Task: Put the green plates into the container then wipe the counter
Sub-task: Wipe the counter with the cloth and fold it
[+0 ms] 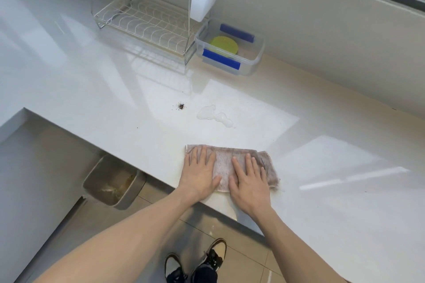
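Hands lay flat, fingers spread, left hand (199, 169) and right hand (249, 179) pressing the folded pinkish-brown cloth (226, 163) at the white counter's (115, 99) six o'clock edge. Round green plates (224, 45) sat in the clear plastic container (250, 62) at one o'clock. Pushing toward twelve, with even pressure, should catch the clear water puddle (215, 116) and dark crumbs (181, 106).

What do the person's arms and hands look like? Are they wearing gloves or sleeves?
No gloves and no sleeves show. Both forearms are bare right up to the bottom edge of the picture. The left hand and the right hand are bare too, and I can't see any rings, watch or bracelets on them. The only clothing showing is black-and-white sneakers on the feet below.
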